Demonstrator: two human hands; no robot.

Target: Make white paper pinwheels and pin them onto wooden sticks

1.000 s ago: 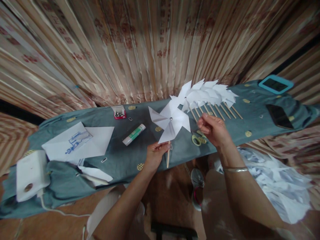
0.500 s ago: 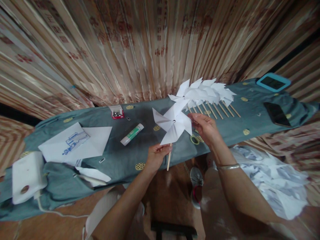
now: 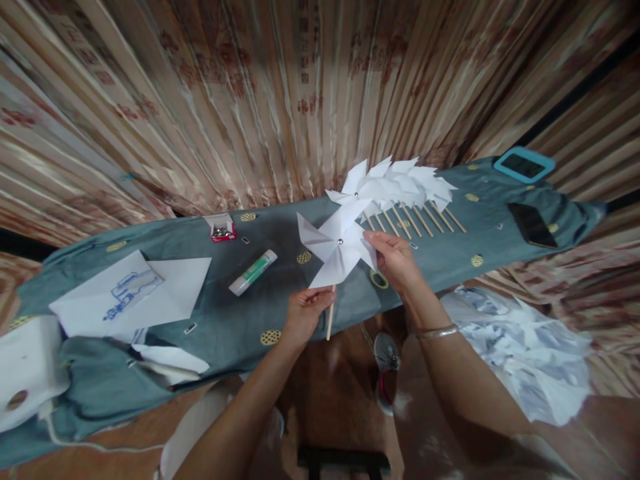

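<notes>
Held up over the table is a white paper pinwheel with a silver pin at its centre and a thin wooden stick below. My left hand is closed round the stick just under the blades. Fingers of my right hand pinch the edge of a blade on the right side. Behind it, several finished white pinwheels lie overlapped in a row, their sticks pointing toward me. A yellow-green ring lies beside my right hand, partly hidden.
On the green tablecloth are a red box of metal pins, a glue stick, and paper sheets. A white corded device stands left. A phone and blue-framed screen lie right. A bag of paper sits below.
The view has shifted slightly, so the table things appear further left. My right hand has closed on the blade's edge; my left hand still grips the stick.
</notes>
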